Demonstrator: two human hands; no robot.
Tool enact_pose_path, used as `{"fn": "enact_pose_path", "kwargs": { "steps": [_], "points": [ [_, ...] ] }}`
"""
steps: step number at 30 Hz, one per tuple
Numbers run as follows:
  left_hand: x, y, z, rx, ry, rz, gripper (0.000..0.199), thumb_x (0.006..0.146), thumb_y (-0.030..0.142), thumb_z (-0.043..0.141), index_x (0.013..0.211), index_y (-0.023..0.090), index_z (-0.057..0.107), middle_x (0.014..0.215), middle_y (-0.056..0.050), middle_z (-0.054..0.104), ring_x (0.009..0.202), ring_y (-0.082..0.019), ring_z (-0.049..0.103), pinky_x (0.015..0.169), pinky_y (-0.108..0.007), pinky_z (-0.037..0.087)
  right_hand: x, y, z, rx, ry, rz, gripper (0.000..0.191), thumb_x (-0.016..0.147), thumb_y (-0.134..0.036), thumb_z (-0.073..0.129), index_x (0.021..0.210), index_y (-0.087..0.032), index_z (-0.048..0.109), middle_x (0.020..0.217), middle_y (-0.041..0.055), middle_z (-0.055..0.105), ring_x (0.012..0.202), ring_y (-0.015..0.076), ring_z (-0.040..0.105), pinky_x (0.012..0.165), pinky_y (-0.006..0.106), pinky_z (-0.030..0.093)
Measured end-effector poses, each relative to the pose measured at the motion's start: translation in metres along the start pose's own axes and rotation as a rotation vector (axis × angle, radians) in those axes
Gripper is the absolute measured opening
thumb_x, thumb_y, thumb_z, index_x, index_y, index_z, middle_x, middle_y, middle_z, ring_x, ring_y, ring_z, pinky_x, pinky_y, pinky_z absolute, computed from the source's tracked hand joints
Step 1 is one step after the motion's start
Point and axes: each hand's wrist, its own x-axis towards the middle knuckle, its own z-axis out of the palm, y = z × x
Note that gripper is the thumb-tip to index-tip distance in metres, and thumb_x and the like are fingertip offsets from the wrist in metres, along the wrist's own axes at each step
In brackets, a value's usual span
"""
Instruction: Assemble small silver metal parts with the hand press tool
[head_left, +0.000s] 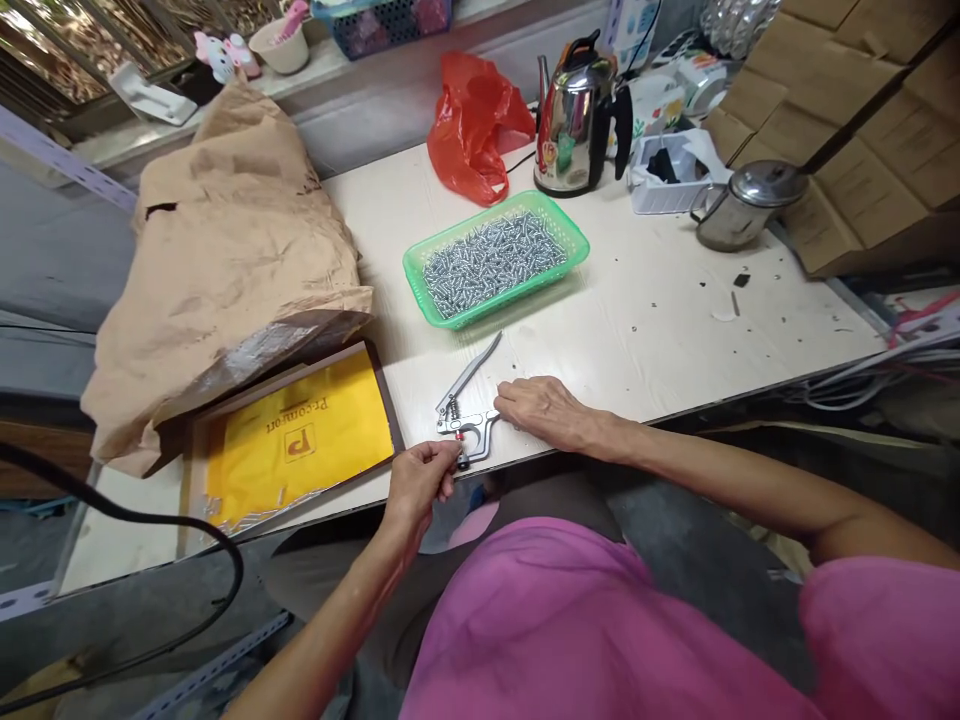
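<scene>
A pair of silver snap-fastener pliers (481,424) lies at the front edge of the table, its long lever handle spread away from the body. My right hand (546,412) is closed around the end of the other handle. At the jaw, my left hand (421,482) pinches with thumb and forefinger. Whatever is between those fingertips is too small to make out. Beyond the pliers stands a green plastic basket (450,322) filled with small shiny metal pieces (495,262).
Left of my hands is an open box with a yellow printed bag (300,445) and a few metal pieces. Behind it rests a large brown paper sack (225,240). A red plastic bag (476,130), a kettle (576,125), a white tray (667,198) and a metal pot (739,215) stand farther back.
</scene>
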Motion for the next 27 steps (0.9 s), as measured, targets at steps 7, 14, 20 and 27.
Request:
{"fn": "enact_pose_path", "kwargs": {
  "steps": [7, 14, 20, 27],
  "points": [
    [0.006, 0.010, -0.007, 0.130, -0.114, -0.055, 0.043, 0.054, 0.051, 0.078, 0.066, 0.013, 0.061, 0.038, 0.006, 0.048, 0.029, -0.004, 0.036, 0.030, -0.016, 0.025, 0.000, -0.003, -0.006, 0.021, -0.028, 0.016, 0.023, 0.095, -0.010, 0.037, 0.096, -0.015, 0.059, 0.094, 0.0080, 0.062, 0.078, 0.0169, 0.052, 0.061, 0.029, 0.031],
    [0.005, 0.013, -0.008, 0.197, -0.189, -0.092, 0.044, 0.052, 0.052, 0.078, 0.064, 0.014, 0.059, 0.039, 0.007, 0.048, 0.030, -0.004, 0.039, 0.030, -0.015, 0.026, 0.001, 0.005, -0.013, 0.085, -0.023, 0.025, 0.020, 0.095, -0.032, 0.050, 0.102, -0.016, 0.058, 0.107, 0.0097, 0.060, 0.092, 0.0200, 0.054, 0.074, 0.032, 0.038],
    [0.004, 0.010, -0.007, 0.178, -0.173, -0.086, 0.045, 0.052, 0.054, 0.078, 0.058, 0.016, 0.055, 0.039, 0.006, 0.049, 0.029, -0.004, 0.040, 0.030, -0.016, 0.027, 0.026, 0.032, -0.018, 0.009, -0.019, -0.072, 0.089, 0.069, -0.058, 0.074, 0.138, -0.013, 0.038, 0.146, 0.0195, 0.036, 0.132, 0.0368, 0.028, 0.096, 0.046, 0.034],
    [0.002, 0.008, -0.006, 0.178, -0.157, -0.076, 0.045, 0.053, 0.055, 0.077, 0.055, 0.016, 0.054, 0.035, 0.005, 0.048, 0.028, -0.005, 0.040, 0.030, -0.016, 0.027, 0.047, 0.038, -0.023, -0.018, -0.122, -0.121, 0.087, 0.064, -0.063, 0.074, 0.127, -0.009, 0.046, 0.124, 0.0171, 0.050, 0.112, 0.0327, 0.043, 0.089, 0.041, 0.036]
  ]
}}
